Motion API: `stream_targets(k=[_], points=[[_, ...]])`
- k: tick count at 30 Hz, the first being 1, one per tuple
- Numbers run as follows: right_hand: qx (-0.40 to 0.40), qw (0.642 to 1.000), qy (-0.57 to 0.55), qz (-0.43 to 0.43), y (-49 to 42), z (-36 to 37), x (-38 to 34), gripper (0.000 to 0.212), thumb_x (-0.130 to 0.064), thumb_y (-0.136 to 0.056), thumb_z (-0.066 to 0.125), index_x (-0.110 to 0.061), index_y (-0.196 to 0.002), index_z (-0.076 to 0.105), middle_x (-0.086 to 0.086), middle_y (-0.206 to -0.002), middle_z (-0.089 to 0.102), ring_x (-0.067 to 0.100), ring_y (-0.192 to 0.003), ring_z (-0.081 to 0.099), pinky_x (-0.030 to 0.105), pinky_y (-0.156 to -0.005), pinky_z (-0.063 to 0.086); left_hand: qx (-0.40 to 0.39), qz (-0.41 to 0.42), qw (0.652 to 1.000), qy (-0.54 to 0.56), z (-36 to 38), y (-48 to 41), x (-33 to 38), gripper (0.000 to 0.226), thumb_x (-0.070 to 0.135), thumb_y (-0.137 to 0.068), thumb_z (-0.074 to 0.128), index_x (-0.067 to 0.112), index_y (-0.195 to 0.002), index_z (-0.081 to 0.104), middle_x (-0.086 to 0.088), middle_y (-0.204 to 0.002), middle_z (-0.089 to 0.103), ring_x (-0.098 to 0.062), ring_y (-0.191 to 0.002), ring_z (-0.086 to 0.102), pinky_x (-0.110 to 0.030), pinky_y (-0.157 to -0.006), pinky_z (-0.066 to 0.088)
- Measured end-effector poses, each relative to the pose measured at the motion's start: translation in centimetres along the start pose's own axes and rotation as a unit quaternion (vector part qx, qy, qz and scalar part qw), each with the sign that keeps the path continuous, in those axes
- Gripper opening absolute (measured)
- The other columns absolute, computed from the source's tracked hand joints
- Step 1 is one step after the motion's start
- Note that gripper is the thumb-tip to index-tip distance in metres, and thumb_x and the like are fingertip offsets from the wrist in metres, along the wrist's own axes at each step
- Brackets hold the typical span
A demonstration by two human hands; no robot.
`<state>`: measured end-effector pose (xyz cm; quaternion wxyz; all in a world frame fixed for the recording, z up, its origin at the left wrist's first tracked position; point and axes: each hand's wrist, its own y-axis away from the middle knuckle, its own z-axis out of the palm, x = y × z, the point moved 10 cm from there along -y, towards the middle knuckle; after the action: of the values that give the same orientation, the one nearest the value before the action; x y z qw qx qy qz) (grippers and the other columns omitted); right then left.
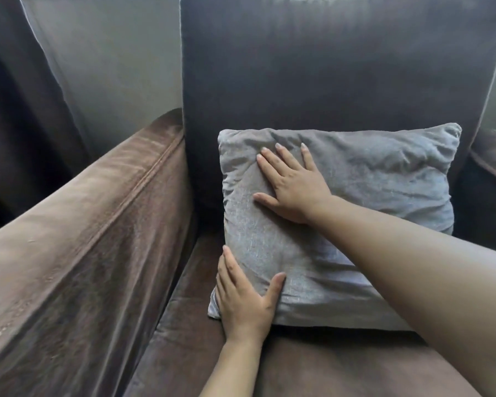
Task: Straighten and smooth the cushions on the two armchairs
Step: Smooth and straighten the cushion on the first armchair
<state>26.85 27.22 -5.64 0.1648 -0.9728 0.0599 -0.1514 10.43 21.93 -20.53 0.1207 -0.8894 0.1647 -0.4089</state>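
Note:
A grey throw cushion (370, 179) leans against the dark back cushion (327, 67) of a brown armchair, its lower edge resting on the seat (327, 365). Its fabric is creased, mostly along the left and upper parts. My right hand (292, 184) lies flat on the cushion's upper left area, fingers spread, arm reaching across from the right. My left hand (244, 302) grips the cushion's lower left corner, thumb on the front face and fingers along the left edge.
The brown left armrest (92, 239) runs close beside the cushion. Part of the right armrest (493, 159) shows at the far right. A dark curtain (12, 110) and a grey wall (112, 67) stand behind the chair.

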Motion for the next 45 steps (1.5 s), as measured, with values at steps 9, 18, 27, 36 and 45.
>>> stream_targets(k=[9, 18, 27, 36, 45], points=[[0.032, 0.999, -0.023, -0.004, 3.1, -1.7, -1.0, 0.08, -0.063, -0.093, 0.022, -0.015, -0.158, 0.015, 0.004, -0.167, 0.009, 0.026, -0.154, 0.002, 0.061, -0.12, -0.001, 0.013, 0.0, 1.0, 0.014, -0.2, -0.3, -0.8, 0.107, 0.076, -0.077, 0.047, 0.004, -0.153, 0.023, -0.02, -0.151, 0.038, -0.037, -0.138, 0.041, -0.046, -0.112, 0.036], [0.036, 0.994, -0.049, 0.088, 20.2, 0.9, 5.8, 0.091, -0.072, -0.09, 0.031, -0.012, -0.157, 0.02, 0.009, -0.166, 0.012, 0.027, -0.154, 0.009, 0.063, -0.118, 0.017, 0.001, 0.177, 0.984, -0.017, -0.9, 3.0, 7.2, 0.064, 0.019, -0.085, 0.034, 0.01, -0.149, 0.036, -0.005, -0.164, 0.021, -0.026, -0.154, 0.016, -0.064, -0.12, 0.013], [-0.009, 0.937, -0.157, 0.313, 25.3, 5.8, 13.1, 0.117, -0.094, -0.072, 0.011, -0.016, -0.158, 0.002, 0.017, -0.166, -0.008, 0.035, -0.153, 0.001, 0.062, -0.119, 0.015, -0.094, 0.273, 0.942, -0.169, 4.1, 1.8, 8.9, 0.083, 0.079, -0.089, 0.02, 0.038, -0.158, -0.001, 0.007, -0.169, -0.004, -0.02, -0.155, -0.009, -0.068, -0.118, 0.002], [-0.002, 0.921, -0.212, 0.326, 25.1, 8.5, 12.9, 0.114, -0.092, -0.075, 0.016, -0.014, -0.158, 0.01, 0.019, -0.166, 0.001, 0.037, -0.151, 0.013, 0.057, -0.115, 0.031, -0.094, 0.276, 0.94, -0.176, 6.1, 1.3, 7.6, 0.085, 0.071, -0.086, 0.04, 0.029, -0.157, 0.02, -0.005, -0.165, 0.024, -0.028, -0.154, 0.015, -0.07, -0.115, 0.017], [-0.103, 0.922, -0.198, 0.318, 27.2, 7.3, 13.5, 0.106, -0.085, -0.079, 0.022, -0.02, -0.157, -0.008, 0.015, -0.166, -0.007, 0.03, -0.154, 0.006, 0.047, -0.121, 0.023, -0.213, 0.227, 0.919, -0.243, 5.3, 2.3, 9.5, 0.089, 0.076, -0.086, 0.028, 0.032, -0.159, -0.001, 0.001, -0.169, -0.005, -0.024, -0.155, -0.007, -0.061, -0.12, -0.002]])
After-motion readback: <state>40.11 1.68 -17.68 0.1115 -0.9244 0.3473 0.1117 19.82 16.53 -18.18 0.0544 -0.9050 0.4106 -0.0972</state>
